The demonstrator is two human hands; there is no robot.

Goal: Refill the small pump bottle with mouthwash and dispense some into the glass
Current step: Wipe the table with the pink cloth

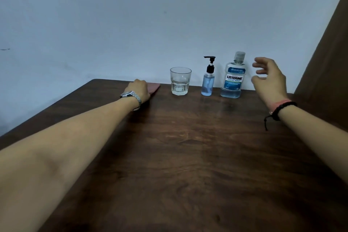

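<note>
A clear glass (180, 81) stands at the table's far edge with a little clear liquid at its bottom. Right of it stands the small pump bottle (208, 81), blue liquid inside, black pump head on top. Further right is the Listerine mouthwash bottle (234, 77), cap on, blue liquid low in it. My right hand (268, 79) hovers just right of the mouthwash bottle, fingers spread and curled toward it, not touching. My left hand (138, 89) rests on a reddish flat cloth (154, 88) left of the glass; whether it grips the cloth is hidden.
The dark wooden table (188, 156) runs toward me, its far edge against a pale blue wall. A brown curtain or panel (327, 52) rises at the right. A metal watch sits on my left wrist, and bracelets on my right.
</note>
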